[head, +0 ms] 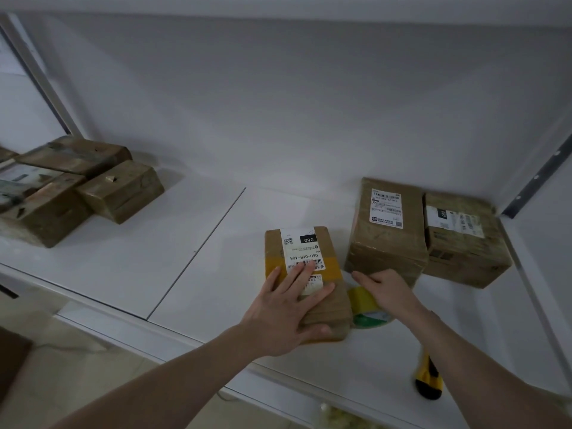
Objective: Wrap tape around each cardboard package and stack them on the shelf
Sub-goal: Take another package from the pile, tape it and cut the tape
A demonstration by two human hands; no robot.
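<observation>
Two hands down on the shelf — left hand spreads flat fingers over the cardboard package, right hand grips the yellow tape roll just beside it.

- We have one view, head-worn, looking forward and down onto the shelf from close range.
- Our forearms enter from 6 o'clock; the back wall fills 12 o'clock.

A left hand lies flat on a labelled cardboard package on a white shelf; the right hand rests on a yellow tape roll.
</observation>
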